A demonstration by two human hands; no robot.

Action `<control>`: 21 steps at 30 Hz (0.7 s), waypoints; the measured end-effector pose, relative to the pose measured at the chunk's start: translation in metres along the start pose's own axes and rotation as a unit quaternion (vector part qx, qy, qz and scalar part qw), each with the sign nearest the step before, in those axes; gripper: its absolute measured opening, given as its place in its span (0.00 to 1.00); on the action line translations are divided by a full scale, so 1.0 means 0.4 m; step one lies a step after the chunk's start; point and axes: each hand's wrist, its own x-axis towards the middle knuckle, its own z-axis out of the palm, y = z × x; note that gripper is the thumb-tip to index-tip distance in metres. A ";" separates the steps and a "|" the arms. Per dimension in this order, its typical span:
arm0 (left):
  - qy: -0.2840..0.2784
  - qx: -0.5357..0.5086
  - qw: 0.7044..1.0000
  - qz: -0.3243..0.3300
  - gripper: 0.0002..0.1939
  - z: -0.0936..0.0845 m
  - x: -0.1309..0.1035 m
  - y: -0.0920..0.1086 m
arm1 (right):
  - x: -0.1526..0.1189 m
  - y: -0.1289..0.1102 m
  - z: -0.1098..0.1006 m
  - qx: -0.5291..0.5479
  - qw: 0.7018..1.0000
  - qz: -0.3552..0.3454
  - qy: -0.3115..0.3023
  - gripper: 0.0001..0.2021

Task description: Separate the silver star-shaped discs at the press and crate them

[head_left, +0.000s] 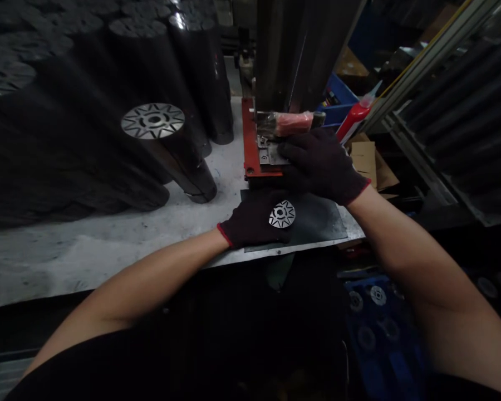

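My left hand (253, 220), in a dark glove with a red cuff, wraps round a small metal rotor core (282, 214). The core's silvery end face has a star pattern round a centre hole and tilts up toward me; the glove hides most of its body. Just above and to the right, my right hand (317, 164), gloved the same way, has its fingers closed at the metal plate (271, 156) of a red-based fixture (253, 150). Whatever those fingers hold is hidden. A pink wrapped piece (293, 123) sits directly behind them. Both hands are over a dark mat (317, 223).
Tall dark cylindrical stacks (142, 67) crowd the left of the white bench (121, 256); one leaning stack (179, 156) stands nearest the fixture. To the right are a red bottle (354, 120), a blue bin (344, 103) and cardboard (364, 159). Below, a blue tray (384, 345) holds several round cores.
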 end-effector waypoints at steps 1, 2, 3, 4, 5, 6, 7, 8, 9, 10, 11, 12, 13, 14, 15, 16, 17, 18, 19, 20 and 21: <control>-0.012 -0.008 1.000 -0.001 0.56 -0.004 -0.002 -0.003 | 0.002 0.002 0.000 0.000 1.000 0.005 -0.001 0.26; -0.027 -0.014 1.000 0.001 0.58 -0.010 -0.003 -0.007 | 0.005 0.003 -0.002 -0.002 1.000 0.014 -0.001 0.25; -0.043 -0.017 0.999 0.006 0.59 -0.015 -0.003 -0.011 | 0.007 0.002 -0.005 -0.005 1.000 0.025 -0.001 0.24; -0.062 -0.018 0.998 0.014 0.59 -0.020 -0.004 -0.015 | 0.008 -0.003 -0.009 -0.007 0.999 0.035 0.000 0.23; -0.080 -0.016 0.996 0.024 0.58 -0.023 -0.004 -0.020 | 0.006 -0.013 -0.014 -0.008 0.999 0.044 0.002 0.22; -0.092 -0.014 0.995 0.032 0.57 -0.025 -0.005 -0.023 | 0.000 -0.029 -0.019 -0.003 0.998 0.056 0.012 0.20; -0.095 -0.013 0.995 0.034 0.55 -0.026 -0.005 -0.025 | -0.010 -0.050 -0.023 0.011 0.996 0.077 0.032 0.18; -0.092 -0.015 0.995 0.028 0.53 -0.026 -0.006 -0.024 | -0.025 -0.077 -0.026 0.036 0.990 0.115 0.068 0.17; -0.080 -0.017 0.997 0.013 0.51 -0.025 -0.006 -0.020 | -0.046 -0.107 -0.024 0.076 0.976 0.170 0.110 0.18; -0.063 -0.019 0.998 -0.008 0.50 -0.024 -0.006 -0.013 | -0.070 -0.139 -0.019 0.129 0.952 0.239 0.144 0.19; -0.046 -0.019 0.998 -0.028 0.49 -0.022 -0.005 -0.004 | -0.095 -0.170 -0.010 0.186 0.918 0.309 0.167 0.21; -0.032 -0.016 0.998 -0.045 0.48 -0.021 -0.004 0.006 | -0.120 -0.197 0.003 0.239 0.885 0.366 0.164 0.21; -0.023 -0.011 0.998 -0.056 0.46 -0.020 -0.001 0.016 | -0.142 -0.219 0.019 0.279 0.858 0.405 0.151 0.22; -0.019 -0.004 0.998 -0.059 0.44 -0.019 0.001 0.025 | -0.160 -0.236 0.037 0.304 0.841 0.428 0.130 0.22; -0.018 0.002 0.998 -0.058 0.42 -0.019 0.004 0.032 | -0.173 -0.247 0.054 0.315 0.834 0.438 0.112 0.22; -0.020 0.007 0.998 -0.057 0.41 -0.018 0.006 0.037 | -0.180 -0.253 0.070 0.314 0.834 0.442 0.103 0.22; -0.021 0.011 0.998 -0.057 0.40 -0.018 0.008 0.039 | -0.184 -0.257 0.084 0.309 0.835 0.444 0.100 0.21; -0.024 0.013 0.998 -0.057 0.39 -0.018 0.009 0.040 | -0.186 -0.260 0.094 0.304 0.836 0.447 0.097 0.21; -0.026 0.014 0.998 -0.057 0.38 -0.018 0.009 0.040 | -0.188 -0.264 0.099 0.300 0.836 0.450 0.095 0.20; -0.027 0.013 0.998 -0.058 0.37 -0.018 0.009 0.039 | -0.190 -0.268 0.100 0.293 0.840 0.447 0.095 0.18; -0.027 0.010 0.998 -0.058 0.37 -0.018 0.008 0.038 | -0.193 -0.274 0.096 0.279 0.851 0.434 0.098 0.17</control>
